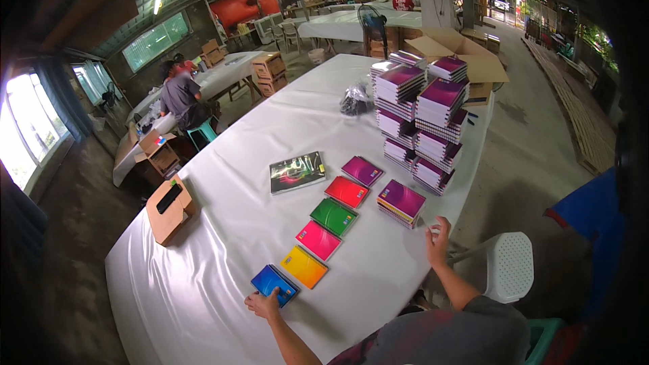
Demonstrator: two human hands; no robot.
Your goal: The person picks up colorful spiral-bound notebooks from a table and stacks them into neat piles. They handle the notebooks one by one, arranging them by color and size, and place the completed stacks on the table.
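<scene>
My left hand (263,303) grips the near left edge of a small blue spiral notebook stack (276,282), its thumb on top. A diagonal row leads away from it: yellow (304,266), pink (318,239), green (333,217), red (347,191) and purple spiral notebooks (362,170). To the right of the row sits a squared pile (401,201) with a purple cover on top and mixed-colour edges below. My right hand (438,242) hovers beside that pile at the table's right edge, fingers bent and apart, with nothing visible in them.
Tall stacks of purple-covered notebooks (441,98) stand at the far right, before an open carton (466,51). A dark printed pack (297,172), a clear plastic bag (356,99) and a cardboard piece with a black phone-like object (169,199) lie on the white-covered table. A white stool (512,267) stands right.
</scene>
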